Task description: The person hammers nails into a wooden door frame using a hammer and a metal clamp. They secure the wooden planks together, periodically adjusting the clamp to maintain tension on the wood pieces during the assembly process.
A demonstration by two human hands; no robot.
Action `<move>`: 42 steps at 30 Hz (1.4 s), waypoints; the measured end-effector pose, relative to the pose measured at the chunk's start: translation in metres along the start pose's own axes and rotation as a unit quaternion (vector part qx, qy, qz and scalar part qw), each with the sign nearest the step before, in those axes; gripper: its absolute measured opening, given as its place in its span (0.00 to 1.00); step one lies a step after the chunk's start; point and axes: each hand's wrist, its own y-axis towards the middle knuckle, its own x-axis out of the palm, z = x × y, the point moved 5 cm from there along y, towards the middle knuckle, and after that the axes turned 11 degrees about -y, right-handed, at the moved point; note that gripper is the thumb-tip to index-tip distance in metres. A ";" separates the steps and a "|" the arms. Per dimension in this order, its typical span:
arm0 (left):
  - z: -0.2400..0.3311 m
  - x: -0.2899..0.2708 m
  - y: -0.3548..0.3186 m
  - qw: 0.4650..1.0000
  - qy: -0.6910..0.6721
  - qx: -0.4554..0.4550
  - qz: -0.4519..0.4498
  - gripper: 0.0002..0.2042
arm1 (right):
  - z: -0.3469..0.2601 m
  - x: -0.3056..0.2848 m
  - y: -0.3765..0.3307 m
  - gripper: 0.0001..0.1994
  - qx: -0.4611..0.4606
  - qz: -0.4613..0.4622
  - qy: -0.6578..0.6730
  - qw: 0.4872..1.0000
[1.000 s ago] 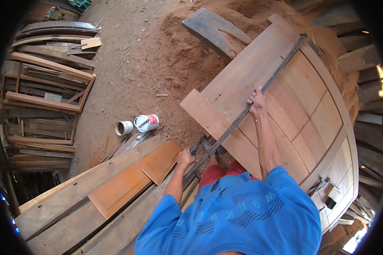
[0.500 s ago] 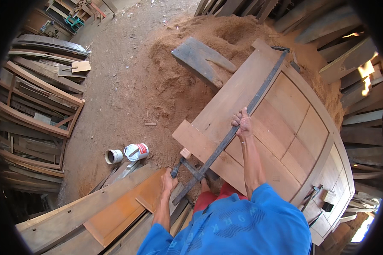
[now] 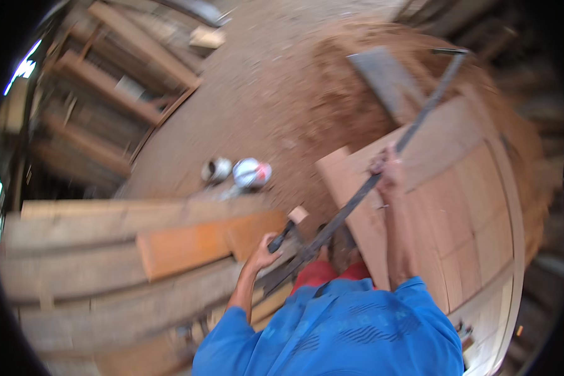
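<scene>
A long dark metal bar clamp point(image 3: 352, 203) slants over the near-left part of a large panelled wooden door point(image 3: 464, 219). My left hand point(image 3: 263, 252) is closed round the clamp's dark screw handle at the near end. Further up, my right hand point(image 3: 387, 168) grips the bar, somewhat smeared by motion. A small wood block point(image 3: 298, 215) sits at the screw end, just beyond my left hand; whether it is fixed there I cannot tell. The clamp's far jaw point(image 3: 451, 51) shows past the door's far edge, over the sawdust.
A grey plank point(image 3: 385, 81) lies by the sawdust heap point(image 3: 338, 62). Two buckets, one whitish point(image 3: 216, 170) and one white and red point(image 3: 252, 173), stand on the floor. An orange-brown board point(image 3: 185, 250) lies on stacked timber at left. Wooden frames point(image 3: 106, 88) lean further off.
The view has swung left and is blurred. The clamp's far jaw, earlier at the door's far edge, now extends past it. Both hands keep hold of the clamp.
</scene>
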 end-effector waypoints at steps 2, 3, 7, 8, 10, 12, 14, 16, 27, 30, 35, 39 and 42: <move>-0.005 -0.021 -0.045 0.986 -0.128 -0.098 -0.028 0.39 | 0.014 0.034 -0.013 0.16 0.031 -0.055 0.022 0.998; 0.001 -0.030 -0.060 0.978 -0.170 -0.119 -0.029 0.41 | 0.022 0.045 -0.016 0.16 0.045 -0.079 0.036 0.995; 0.013 -0.061 -0.139 0.922 -0.365 -0.119 0.039 0.39 | 0.071 0.100 -0.032 0.15 0.162 -0.152 0.078 0.972; 0.004 -0.063 -0.157 0.904 -0.412 -0.104 0.047 0.39 | 0.085 0.112 -0.036 0.15 0.182 -0.144 0.066 0.970; -0.019 -0.079 -0.204 0.821 -0.550 -0.025 0.150 0.36 | 0.114 0.147 -0.058 0.16 0.216 -0.127 0.048 0.967; -0.026 -0.084 -0.235 0.695 -0.653 0.057 0.296 0.32 | 0.148 0.168 -0.061 0.16 0.234 -0.161 0.068 0.956; -0.041 -0.084 -0.272 0.564 -0.651 0.126 0.492 0.26 | 0.179 0.189 -0.077 0.17 0.233 -0.164 0.024 0.958; -0.101 -0.062 -0.328 0.583 -0.522 0.109 0.613 0.22 | 0.214 0.204 -0.114 0.18 0.251 -0.120 -0.035 0.960; 0.033 -0.073 -0.371 0.597 -0.212 0.279 0.722 0.33 | 0.389 0.119 -0.244 0.14 0.410 -0.073 -0.237 0.878; 0.041 -0.070 -0.379 0.564 -0.462 0.417 0.544 0.16 | 0.426 0.080 -0.275 0.14 0.488 -0.054 -0.265 0.830; 0.068 -0.079 -0.397 0.591 -0.433 0.429 0.528 0.14 | 0.462 0.023 -0.334 0.16 0.633 -0.072 -0.250 0.729; 0.077 -0.093 -0.394 0.596 -0.403 0.351 0.600 0.19 | 0.485 0.002 -0.370 0.17 0.687 -0.103 -0.310 0.649; 0.056 -0.094 -0.399 0.583 -0.385 0.305 0.648 0.19 | 0.474 0.003 -0.385 0.15 0.612 -0.311 -0.483 0.544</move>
